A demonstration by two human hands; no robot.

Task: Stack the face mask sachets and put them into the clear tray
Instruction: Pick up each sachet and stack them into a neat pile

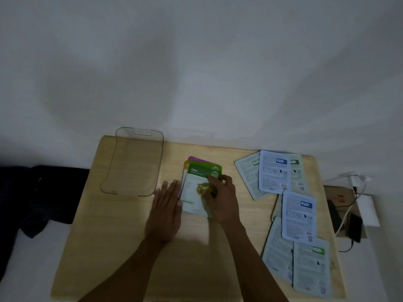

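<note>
A fanned stack of face mask sachets (196, 184) lies face up at the middle of the wooden table, green on top, yellow and purple edges showing behind. My right hand (220, 194) rests on the top green sachet, fingers curled at its upper right corner. My left hand (166, 205) lies flat with straight fingers against the stack's left edge. The clear tray (117, 186) sits empty at the table's back left. Several more sachets (298, 216) lie face down, spread over the right side of the table.
The wooden table (122, 247) stands against a white wall. Dark cloth (43, 197) lies left of the table. On the right are a cardboard box (340, 195), a phone (355, 227) with cables and a white charger.
</note>
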